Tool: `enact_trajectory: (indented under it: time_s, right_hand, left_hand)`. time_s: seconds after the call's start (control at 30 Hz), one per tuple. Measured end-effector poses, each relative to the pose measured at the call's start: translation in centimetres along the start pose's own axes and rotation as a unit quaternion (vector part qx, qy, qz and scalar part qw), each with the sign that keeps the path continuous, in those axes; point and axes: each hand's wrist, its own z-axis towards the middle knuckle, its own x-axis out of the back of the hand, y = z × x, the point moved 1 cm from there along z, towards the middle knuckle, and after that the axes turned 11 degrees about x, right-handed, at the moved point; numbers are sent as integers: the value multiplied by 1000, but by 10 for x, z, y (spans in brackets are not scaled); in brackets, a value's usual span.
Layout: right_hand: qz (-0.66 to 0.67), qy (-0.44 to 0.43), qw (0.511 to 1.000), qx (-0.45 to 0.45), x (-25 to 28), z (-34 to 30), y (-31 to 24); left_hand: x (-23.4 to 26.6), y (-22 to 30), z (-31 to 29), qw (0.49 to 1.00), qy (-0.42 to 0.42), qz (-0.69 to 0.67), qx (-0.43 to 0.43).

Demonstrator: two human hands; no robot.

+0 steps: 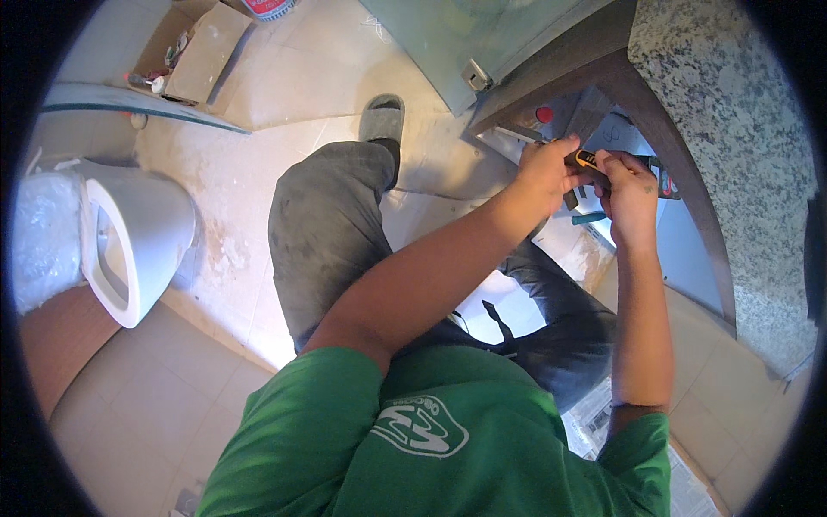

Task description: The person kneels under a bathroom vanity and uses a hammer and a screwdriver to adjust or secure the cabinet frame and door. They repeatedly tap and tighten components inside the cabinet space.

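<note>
At the opening of a cabinet under a stone counter, both my hands meet around a black-and-orange hand tool [589,160], whose exact kind I cannot make out. My left hand [546,176] is closed on its left end, fingers curled. From the other side my right hand [631,200] grips it, thumb bent on top. A black object with a red patch [667,183] shows just beyond my right hand; whether it joins the tool is hidden. Below the hands lies a teal-handled item [588,218]. A round red thing [544,114] is inside the cabinet, past my left hand.
The dark cabinet frame [551,82] and speckled counter [732,129] border my hands on the right. A glass panel [457,43] with a metal fitting stands ahead. To the left are a white toilet [164,215] and, farther off, a cardboard box [202,56] holding small items.
</note>
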Motion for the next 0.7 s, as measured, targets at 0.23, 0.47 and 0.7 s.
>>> enact_trajectory:
  time_s: [0.23,0.47,0.7]
  right_hand:
    - [-11,-17,999,29,3,1,-10]
    - [9,-5,1000,15,-4,7,18]
    - [-3,-2,1000,22,13,-8,-13]
  left_hand:
    - [3,5,-2,1000,-20,8,-12]
    - [21,-1,12,1000,-22,-14,-15]
    - [-10,0,-15,999,8,33,-18]
